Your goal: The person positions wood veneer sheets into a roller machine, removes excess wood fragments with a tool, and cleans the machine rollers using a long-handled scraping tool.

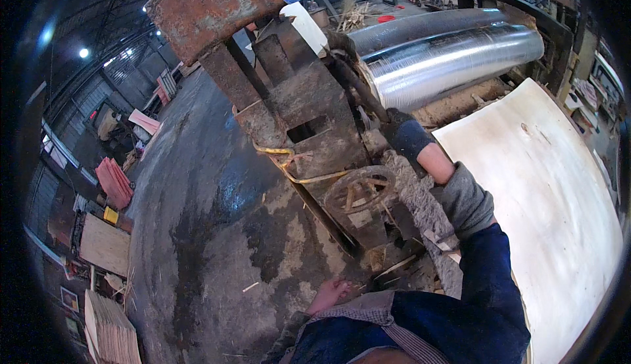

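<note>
My right hand (409,135), in a dark glove, reaches to the machine frame (309,107) beside a shiny metal roller (453,65). Its fingers are lost against the dark metal, so their grip does not show. Low in front of my body hangs my bare left hand (330,295), its fingers loosely bent and nothing visible in them. Between my two hands is a rusty spoked handwheel (360,190) on the machine, touched by neither. A large pale sheet, like wood veneer (545,193), lies to the right of my right forearm.
A dust-caked bar (420,203) runs beneath my right forearm. Yellow cable (309,178) is strung along the frame, below a thick rusty beam (213,9). Stacked wooden sheets (108,328) stand at the lower left. Dark-stained floor (197,232) stretches left of the machine.
</note>
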The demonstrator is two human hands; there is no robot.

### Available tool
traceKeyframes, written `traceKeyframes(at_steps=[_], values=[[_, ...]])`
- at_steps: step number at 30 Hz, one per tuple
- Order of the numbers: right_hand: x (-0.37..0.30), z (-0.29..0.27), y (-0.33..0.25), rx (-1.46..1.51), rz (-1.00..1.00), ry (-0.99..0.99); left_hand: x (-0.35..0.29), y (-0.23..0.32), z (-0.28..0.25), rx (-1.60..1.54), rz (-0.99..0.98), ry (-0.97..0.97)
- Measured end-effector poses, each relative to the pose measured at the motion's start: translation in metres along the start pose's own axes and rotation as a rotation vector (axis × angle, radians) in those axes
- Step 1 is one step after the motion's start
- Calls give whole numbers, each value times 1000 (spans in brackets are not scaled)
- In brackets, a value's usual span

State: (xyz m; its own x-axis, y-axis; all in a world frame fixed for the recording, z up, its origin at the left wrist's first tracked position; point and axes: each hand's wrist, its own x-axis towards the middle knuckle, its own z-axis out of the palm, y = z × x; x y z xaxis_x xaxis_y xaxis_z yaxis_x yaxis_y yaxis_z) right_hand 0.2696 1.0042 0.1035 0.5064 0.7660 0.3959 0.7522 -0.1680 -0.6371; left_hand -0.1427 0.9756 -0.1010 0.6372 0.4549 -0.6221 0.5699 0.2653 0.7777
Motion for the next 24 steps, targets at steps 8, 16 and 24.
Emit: traceKeyframes(at_steps=[8,16,24], values=[[-51,-17,1,-44,-172,80,2,-14,-3,-42,-24,39],[-103,-20,43,-72,-195,177,-2,22,16,66,-51,11],[-122,-43,19,381,433,-190,-1,16,22,4,-92,39]])
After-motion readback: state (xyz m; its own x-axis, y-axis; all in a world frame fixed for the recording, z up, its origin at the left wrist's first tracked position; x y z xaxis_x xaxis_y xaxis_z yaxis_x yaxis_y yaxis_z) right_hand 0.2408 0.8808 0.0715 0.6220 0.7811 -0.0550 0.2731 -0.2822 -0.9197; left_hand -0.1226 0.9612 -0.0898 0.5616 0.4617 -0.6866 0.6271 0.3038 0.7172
